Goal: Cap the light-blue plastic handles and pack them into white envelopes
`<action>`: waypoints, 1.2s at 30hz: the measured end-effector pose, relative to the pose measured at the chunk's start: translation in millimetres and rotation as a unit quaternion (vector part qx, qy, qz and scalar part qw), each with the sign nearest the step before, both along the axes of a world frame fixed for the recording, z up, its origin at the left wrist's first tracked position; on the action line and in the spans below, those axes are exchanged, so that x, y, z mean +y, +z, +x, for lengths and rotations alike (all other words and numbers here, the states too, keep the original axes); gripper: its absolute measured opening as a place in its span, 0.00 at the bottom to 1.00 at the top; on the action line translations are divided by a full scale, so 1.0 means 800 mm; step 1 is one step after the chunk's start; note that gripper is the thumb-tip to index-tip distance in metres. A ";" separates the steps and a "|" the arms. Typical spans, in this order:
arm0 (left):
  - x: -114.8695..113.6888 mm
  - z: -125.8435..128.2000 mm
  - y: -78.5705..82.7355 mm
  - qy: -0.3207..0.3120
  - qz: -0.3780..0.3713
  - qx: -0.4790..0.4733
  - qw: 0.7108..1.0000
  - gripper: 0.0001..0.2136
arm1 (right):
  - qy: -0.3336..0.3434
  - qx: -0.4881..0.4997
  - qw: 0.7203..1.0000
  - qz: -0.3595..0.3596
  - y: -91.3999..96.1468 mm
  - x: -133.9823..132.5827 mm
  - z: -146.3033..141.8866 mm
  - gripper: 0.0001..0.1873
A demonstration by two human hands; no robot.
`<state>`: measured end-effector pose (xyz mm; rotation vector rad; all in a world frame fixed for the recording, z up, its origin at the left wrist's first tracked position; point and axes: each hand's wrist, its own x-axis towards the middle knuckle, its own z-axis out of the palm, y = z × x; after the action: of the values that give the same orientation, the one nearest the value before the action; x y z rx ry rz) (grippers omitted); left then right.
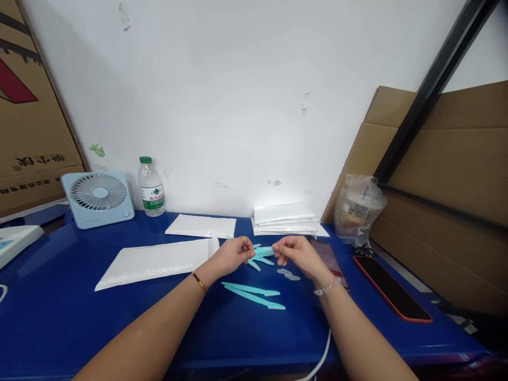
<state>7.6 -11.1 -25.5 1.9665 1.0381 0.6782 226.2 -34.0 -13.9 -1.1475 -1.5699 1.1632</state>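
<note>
My left hand is closed in a pinch on a teal eyebrow razor, held level above the table. At the razor's other end, the fingertips of my right hand are closed; whether they also grip a clear cap there is too small to tell. Several more teal razors lie loosely fanned beneath the hands. Nearer to me, two razors rest side by side on the table. Small clear plastic caps lie just below my right hand.
On the blue table are white padded mailers, a stack of white envelopes, a light-blue fan, a water bottle, a bagged drink cup and a phone. A white cable hangs at the front edge.
</note>
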 end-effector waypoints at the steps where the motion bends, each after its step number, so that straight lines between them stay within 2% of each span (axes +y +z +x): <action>1: -0.002 0.001 0.001 -0.002 0.002 0.005 1.000 0.13 | 0.007 -0.003 1.000 -0.001 -0.001 0.000 -0.003 0.18; 4: -0.004 0.000 0.001 0.005 0.072 0.055 0.996 0.15 | 0.004 -0.034 0.999 0.007 -0.007 0.004 -0.005 0.17; 6: -0.001 -0.004 -0.002 0.008 0.162 0.108 0.981 0.22 | -0.014 -0.075 0.997 0.017 -0.011 0.009 -0.001 0.17; 8: 0.005 -0.010 -0.008 -0.010 0.219 0.164 0.962 0.31 | -0.034 -0.135 0.990 0.023 -0.014 0.013 0.008 0.16; 9: 0.009 -0.013 -0.011 -0.020 0.226 0.188 0.956 0.31 | -0.041 -0.168 0.985 0.027 -0.015 0.015 0.014 0.16; 12: 0.018 -0.015 -0.019 -0.017 0.224 0.233 0.946 0.23 | -0.036 -0.250 0.966 0.049 -0.016 0.015 0.032 0.13; 15: 0.021 -0.010 -0.021 0.010 0.241 0.253 0.937 0.20 | 0.014 -0.312 0.949 0.052 -0.016 0.012 0.042 0.12; 18: 0.016 -0.006 -0.014 0.028 0.255 0.253 0.933 0.21 | 0.054 -0.359 0.930 0.059 -0.019 0.009 0.036 0.07; 20: 0.007 -0.005 -0.005 0.039 0.264 0.236 0.934 0.24 | 0.047 -0.381 0.920 0.080 -0.020 0.008 0.028 0.04; 22: -0.004 -0.004 0.006 0.010 0.250 0.219 0.943 0.24 | 0.027 -0.399 0.911 0.102 -0.019 0.007 0.021 0.04; 25: -0.020 -0.003 0.016 -0.116 0.181 0.223 0.951 0.18 | 0.004 -0.398 0.908 0.129 -0.015 0.006 0.019 0.05; 27: -0.026 -0.001 0.016 -0.170 0.148 0.238 0.945 0.13 | -0.007 -0.374 0.917 0.138 -0.011 0.005 0.022 0.06; 31: -0.025 0.002 0.009 -0.151 0.175 0.259 0.938 0.03 | 0.002 -0.292 0.951 0.104 -0.006 0.006 0.031 0.10; 34: -0.018 0.001 0.005 -0.124 0.241 0.267 0.925 0.04 | 0.036 -0.236 0.969 0.066 -0.004 0.005 0.034 0.11; 36: -0.015 0.000 0.003 -0.117 0.276 0.275 0.914 0.04 | 0.050 -0.236 0.967 0.079 -0.004 0.003 0.033 0.11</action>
<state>7.7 -22.9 -22.9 2.8337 0.9625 0.2947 252.9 -31.6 -16.9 -1.3115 -2.0607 0.8413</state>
